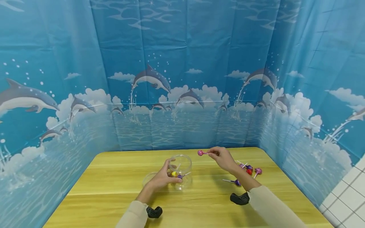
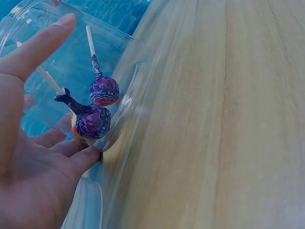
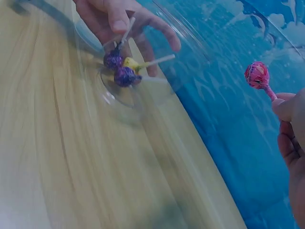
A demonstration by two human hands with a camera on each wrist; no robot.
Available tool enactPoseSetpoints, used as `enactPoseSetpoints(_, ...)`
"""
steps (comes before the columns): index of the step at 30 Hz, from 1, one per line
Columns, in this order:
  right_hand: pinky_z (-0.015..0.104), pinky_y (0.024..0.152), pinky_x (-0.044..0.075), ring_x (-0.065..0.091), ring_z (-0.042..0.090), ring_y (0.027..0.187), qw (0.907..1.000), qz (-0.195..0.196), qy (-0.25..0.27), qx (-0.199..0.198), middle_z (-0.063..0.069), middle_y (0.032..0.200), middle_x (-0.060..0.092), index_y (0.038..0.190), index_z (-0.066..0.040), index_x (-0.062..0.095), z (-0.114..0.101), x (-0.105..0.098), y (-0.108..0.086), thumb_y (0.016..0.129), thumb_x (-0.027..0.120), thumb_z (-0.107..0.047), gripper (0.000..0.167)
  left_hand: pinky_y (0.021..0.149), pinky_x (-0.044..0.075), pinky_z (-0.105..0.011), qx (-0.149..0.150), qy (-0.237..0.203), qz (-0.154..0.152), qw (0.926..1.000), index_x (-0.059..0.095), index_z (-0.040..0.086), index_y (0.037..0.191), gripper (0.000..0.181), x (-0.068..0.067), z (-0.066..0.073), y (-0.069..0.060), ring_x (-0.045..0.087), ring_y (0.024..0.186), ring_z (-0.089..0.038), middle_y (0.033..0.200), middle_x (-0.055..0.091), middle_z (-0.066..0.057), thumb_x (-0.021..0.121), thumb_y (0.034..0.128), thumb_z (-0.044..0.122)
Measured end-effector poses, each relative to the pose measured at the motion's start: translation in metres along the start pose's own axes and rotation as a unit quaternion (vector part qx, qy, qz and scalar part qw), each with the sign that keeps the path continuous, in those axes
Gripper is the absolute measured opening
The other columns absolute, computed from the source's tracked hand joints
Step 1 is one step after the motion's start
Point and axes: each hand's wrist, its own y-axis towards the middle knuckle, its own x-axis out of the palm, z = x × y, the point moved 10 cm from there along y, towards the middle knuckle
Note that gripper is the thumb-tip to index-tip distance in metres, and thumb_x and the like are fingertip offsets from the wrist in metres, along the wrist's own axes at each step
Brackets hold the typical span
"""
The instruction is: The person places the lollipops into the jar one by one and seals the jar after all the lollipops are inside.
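Note:
A clear round jar (image 1: pixel 182 164) stands on the table, gripped from its left side by my left hand (image 1: pixel 162 178), the fingers curved round the wall. Inside lie a yellow lollipop (image 1: pixel 174 174) and two purple ones; in the left wrist view a purple lollipop (image 2: pixel 104 90) rests beside another (image 2: pixel 93 122). My right hand (image 1: pixel 223 159) pinches the stick of a pink lollipop (image 1: pixel 201 153) between thumb and fingers, to the right of the jar and near its rim height. The right wrist view shows the pink lollipop (image 3: pixel 257 75) held apart from the jar.
Several wrapped lollipops lie on the right of the table under and beside my right forearm, among them a red one (image 1: pixel 249 171), a pink one (image 1: pixel 258 171) and a purple one (image 1: pixel 237 182). A clear round lid (image 1: pixel 146 180) lies left of the jar. A dolphin-print curtain (image 1: pixel 176 126) hangs behind.

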Motion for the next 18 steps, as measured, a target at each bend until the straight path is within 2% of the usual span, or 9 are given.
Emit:
enactPoseSetpoints(6,0.037,0.068,0.051,0.062,0.021,0.083,0.9980,-0.025,-0.008,-0.058,0.005,0.103,0.070,0.110,-0.005,0.077,-0.038,0.032,0.022,0.102,0.066,-0.006,0.013,0.099,0.046,-0.051,-0.003,0.006,0.002,1.0000,0.024,0.026,0.158,0.092,-0.003,0.001,-0.001,0.059,0.117,-0.032,0.143,0.042,-0.016,0.084,0.0899,0.019)
enactPoseSetpoints(10,0.037,0.074,0.053,0.063,0.018,0.087,0.9889,-0.061,-0.049,-0.127,0.003,0.102,0.070,0.105,-0.005,0.078,-0.067,0.058,0.032,0.101,0.066,-0.004,0.012,0.099,0.046,-0.052,-0.003,0.005,-0.005,1.0000,0.025,0.026,0.157,0.089,-0.003,0.001,-0.001,0.058,0.117,-0.033,0.139,0.042,-0.017,0.083,0.0910,0.020)
enactPoseSetpoints(14,0.034,0.076,0.055,0.067,0.019,0.088,0.9672,-0.102,-0.107,-0.207,0.004,0.098,0.071,0.102,-0.004,0.078,-0.092,0.088,0.035,0.099,0.068,-0.001,0.011,0.098,0.046,-0.052,-0.011,-0.012,-0.015,0.9998,0.023,0.027,0.158,0.090,-0.001,-0.001,0.001,0.057,0.118,-0.034,0.143,0.040,-0.017,0.083,0.0911,0.020)
enactPoseSetpoints(18,0.031,0.078,0.056,0.069,0.019,0.091,0.9369,-0.142,-0.155,-0.279,0.005,0.099,0.074,0.102,-0.004,0.079,-0.108,0.119,0.033,0.098,0.070,0.000,0.011,0.100,0.044,-0.053,-0.021,-0.018,-0.019,0.9994,0.019,0.028,0.161,0.096,0.000,-0.003,0.000,0.054,0.123,-0.034,0.148,0.035,-0.019,0.084,0.0905,0.021)
